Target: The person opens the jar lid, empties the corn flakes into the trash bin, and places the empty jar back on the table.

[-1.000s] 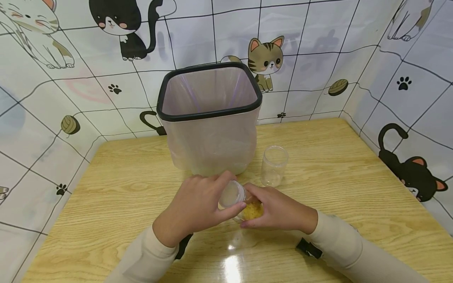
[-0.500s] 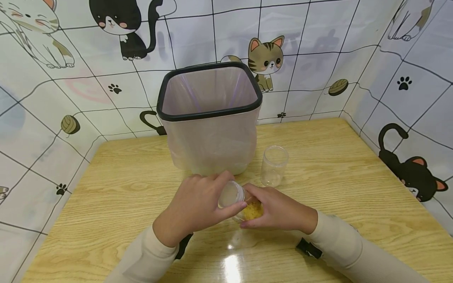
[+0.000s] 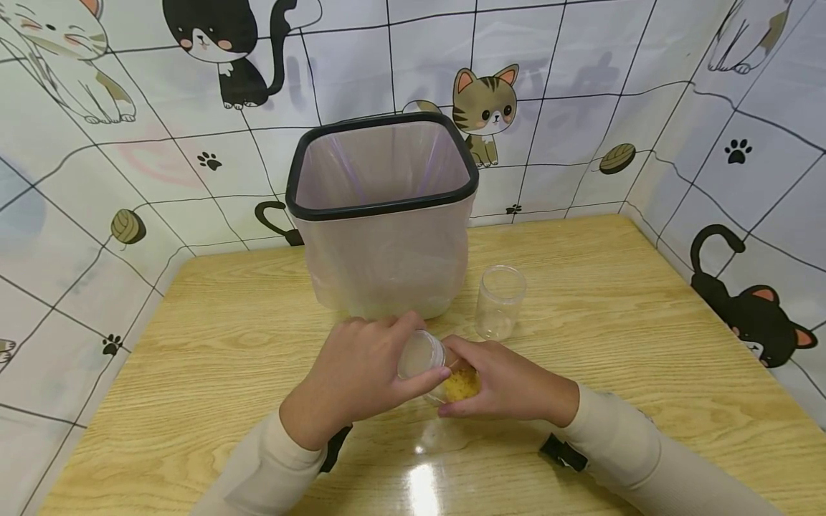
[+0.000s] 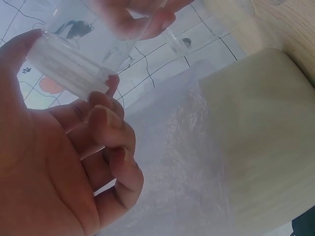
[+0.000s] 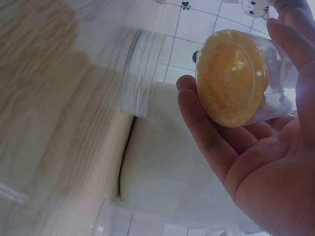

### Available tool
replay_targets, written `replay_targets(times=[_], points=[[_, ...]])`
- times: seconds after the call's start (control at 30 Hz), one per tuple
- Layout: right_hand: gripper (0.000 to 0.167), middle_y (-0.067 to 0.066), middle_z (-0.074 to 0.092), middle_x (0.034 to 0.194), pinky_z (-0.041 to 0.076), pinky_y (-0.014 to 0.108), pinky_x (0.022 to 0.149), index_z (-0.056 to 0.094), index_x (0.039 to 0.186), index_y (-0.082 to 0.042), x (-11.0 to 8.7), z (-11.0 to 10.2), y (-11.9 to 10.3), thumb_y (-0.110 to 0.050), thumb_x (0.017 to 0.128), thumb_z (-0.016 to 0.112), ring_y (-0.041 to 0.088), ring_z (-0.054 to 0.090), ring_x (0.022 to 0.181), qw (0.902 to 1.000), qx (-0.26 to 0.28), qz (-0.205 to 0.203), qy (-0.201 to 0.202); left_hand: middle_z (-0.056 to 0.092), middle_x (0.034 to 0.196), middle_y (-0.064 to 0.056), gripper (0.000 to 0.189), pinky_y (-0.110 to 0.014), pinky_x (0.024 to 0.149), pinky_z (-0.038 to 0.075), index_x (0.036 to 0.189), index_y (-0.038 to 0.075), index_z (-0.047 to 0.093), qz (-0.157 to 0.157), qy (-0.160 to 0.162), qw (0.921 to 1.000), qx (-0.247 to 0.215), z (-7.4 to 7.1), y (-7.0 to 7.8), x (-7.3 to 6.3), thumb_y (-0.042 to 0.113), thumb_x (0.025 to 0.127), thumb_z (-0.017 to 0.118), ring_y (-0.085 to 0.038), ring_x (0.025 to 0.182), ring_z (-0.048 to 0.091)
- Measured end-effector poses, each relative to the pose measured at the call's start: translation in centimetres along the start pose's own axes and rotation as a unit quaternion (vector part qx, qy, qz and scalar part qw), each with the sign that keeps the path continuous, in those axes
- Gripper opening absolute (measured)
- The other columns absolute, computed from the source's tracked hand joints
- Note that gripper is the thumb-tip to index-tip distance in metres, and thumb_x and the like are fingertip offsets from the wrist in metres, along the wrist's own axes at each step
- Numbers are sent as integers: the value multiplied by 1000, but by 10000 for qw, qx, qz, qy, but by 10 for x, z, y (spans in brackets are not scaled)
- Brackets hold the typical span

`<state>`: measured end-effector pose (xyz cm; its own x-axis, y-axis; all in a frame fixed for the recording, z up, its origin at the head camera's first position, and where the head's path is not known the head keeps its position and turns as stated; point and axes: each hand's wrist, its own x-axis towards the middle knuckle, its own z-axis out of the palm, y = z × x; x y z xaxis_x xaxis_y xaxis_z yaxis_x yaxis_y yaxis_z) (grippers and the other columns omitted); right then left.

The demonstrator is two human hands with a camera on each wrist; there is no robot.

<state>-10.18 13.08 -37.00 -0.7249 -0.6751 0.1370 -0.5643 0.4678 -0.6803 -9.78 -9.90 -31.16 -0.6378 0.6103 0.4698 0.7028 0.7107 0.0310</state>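
Slightly tilted above the table, a clear plastic jar (image 3: 461, 387) is held between both hands. Yellow crumbly-looking contents (image 5: 231, 78) sit against its bottom, as the right wrist view shows. My right hand (image 3: 510, 380) grips the jar body near that bottom. At the other end, my left hand (image 3: 368, 373) grips the translucent lid (image 3: 418, 355), thumb on one side and fingers on the other. The left wrist view shows the lid's ridged side (image 4: 69, 71) between thumb and fingertips. The left fingers are mostly hidden in the head view.
A second clear jar (image 3: 500, 304) stands on the wooden table (image 3: 600, 301), just beyond the right hand. Behind the hands is a pale bin (image 3: 387, 258) with a black rim and a plastic liner. Cat-printed walls (image 3: 361, 57) close off the back and sides.
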Motion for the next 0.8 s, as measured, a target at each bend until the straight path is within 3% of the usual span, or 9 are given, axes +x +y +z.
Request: replay_targets(times=[0.27,0.5,0.8], points=[[56,-15,68,108,53,23,83,55,123,-21,1,0,-3,-35,78,85,2,65,94,9998,-70,-179,23,70,89,7,45,-25,50,43,105,21,64,157,-1,9995,-264,1,2,0,61,83,68,-9,59,58],[54,-18,67,104,51,22,80,54,120,-26,1,0,-3,-36,78,85,1,63,91,9998,-164,-129,-9,69,87,8,44,-23,48,40,106,20,63,355,116,9990,-238,2,1,0,58,84,69,-7,55,55],[54,-19,66,104,52,23,82,53,121,-26,1,1,-2,-38,78,85,1,63,92,9995,-249,-189,3,69,85,9,45,-22,46,37,106,21,64,300,57,9994,-182,3,0,0,61,84,68,-6,56,54]])
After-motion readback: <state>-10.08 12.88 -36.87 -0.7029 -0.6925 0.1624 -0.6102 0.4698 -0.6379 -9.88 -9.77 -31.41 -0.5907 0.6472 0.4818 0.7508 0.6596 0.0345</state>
